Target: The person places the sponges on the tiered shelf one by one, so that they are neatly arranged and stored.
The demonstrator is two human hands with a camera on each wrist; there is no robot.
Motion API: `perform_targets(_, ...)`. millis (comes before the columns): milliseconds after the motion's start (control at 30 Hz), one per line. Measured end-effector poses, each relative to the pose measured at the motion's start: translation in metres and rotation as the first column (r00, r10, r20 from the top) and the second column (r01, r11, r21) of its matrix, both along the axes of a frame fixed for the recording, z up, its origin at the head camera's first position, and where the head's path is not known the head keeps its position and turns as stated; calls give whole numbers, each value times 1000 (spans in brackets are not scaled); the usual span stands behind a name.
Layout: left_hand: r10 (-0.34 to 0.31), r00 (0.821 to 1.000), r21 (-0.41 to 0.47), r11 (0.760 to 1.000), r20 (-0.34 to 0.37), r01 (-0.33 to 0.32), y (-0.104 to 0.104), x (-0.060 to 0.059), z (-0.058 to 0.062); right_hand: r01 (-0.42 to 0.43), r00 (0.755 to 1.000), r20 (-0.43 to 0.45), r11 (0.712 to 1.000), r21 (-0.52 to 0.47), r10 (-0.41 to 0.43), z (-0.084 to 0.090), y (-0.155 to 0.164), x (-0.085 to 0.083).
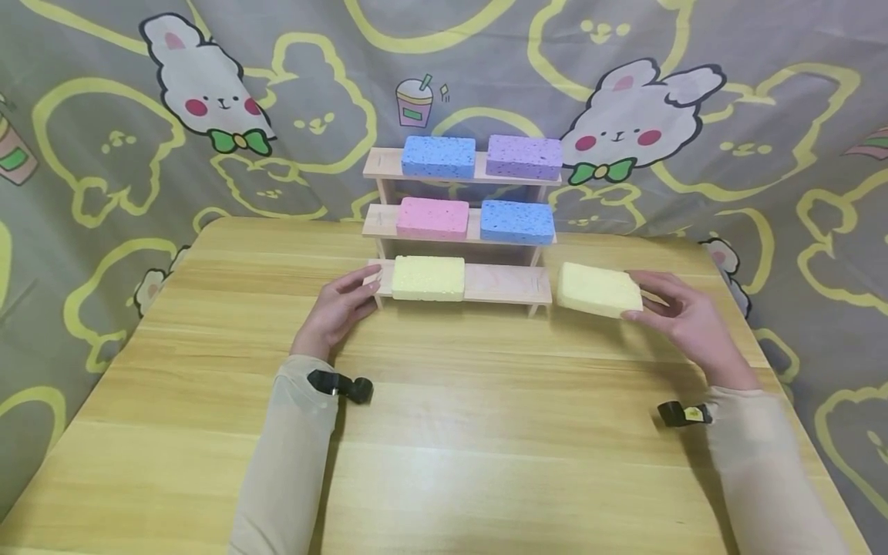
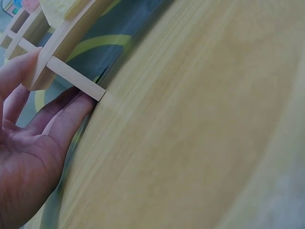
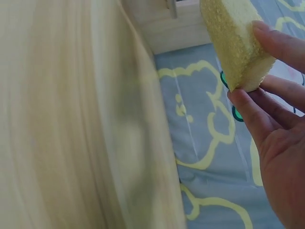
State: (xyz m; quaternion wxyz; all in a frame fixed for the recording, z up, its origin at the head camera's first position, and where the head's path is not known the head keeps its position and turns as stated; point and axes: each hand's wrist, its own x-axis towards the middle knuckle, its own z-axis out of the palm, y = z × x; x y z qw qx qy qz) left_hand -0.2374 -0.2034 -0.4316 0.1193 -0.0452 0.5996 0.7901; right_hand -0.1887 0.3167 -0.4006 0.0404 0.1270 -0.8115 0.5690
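A three-step wooden shelf (image 1: pixel 506 283) stands at the back of the table. Its top step bears a blue sponge (image 1: pixel 438 156) and a purple sponge (image 1: pixel 523 156). On the middle step lie a pink sponge (image 1: pixel 432 217) and a second blue sponge (image 1: pixel 516 221). One yellow sponge (image 1: pixel 428 277) lies on the left half of the bottom step. My left hand (image 1: pixel 366 289) (image 2: pixel 43 119) rests with straight fingers against the left end of that shelf (image 2: pixel 71 33). My right hand (image 1: pixel 641 297) (image 3: pixel 250 62) pinches another yellow sponge (image 1: pixel 598 290) (image 3: pixel 233 43) just right of the shelf, a little above the table.
The light wooden table (image 1: pixel 444 432) stretches broad and bare in front of the shelf. A grey cloth with rabbit drawings (image 1: pixel 208 85) hangs behind and drapes round the table's sides. The right half of the bottom step is bare.
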Motion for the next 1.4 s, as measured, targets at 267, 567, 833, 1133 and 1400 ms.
perform_targets(267,7,1000,7,1000,-7,-6,0,0,1,-16,1000,-16,1000,6,16,0,-13,-1)
perform_targets(567,5,1000,-5,1000,-9,-5,0,-1,2,-37,999,-7,999,24,37,1,-32,-3)
perform_targets(833,12,1000,-9,1000,1,-12,2,-2,1,-58,998,-8,998,14,58,-1,-45,-9)
perform_targets(1133,16,1000,-10,1000,8,-16,1,-1,1,-87,995,-41,996,9,87,-3,-64,-17)
perform_targets(1400,22,1000,4,1000,16,-22,1,-1,0,-107,994,-30,994,-6,107,-6,-86,-25)
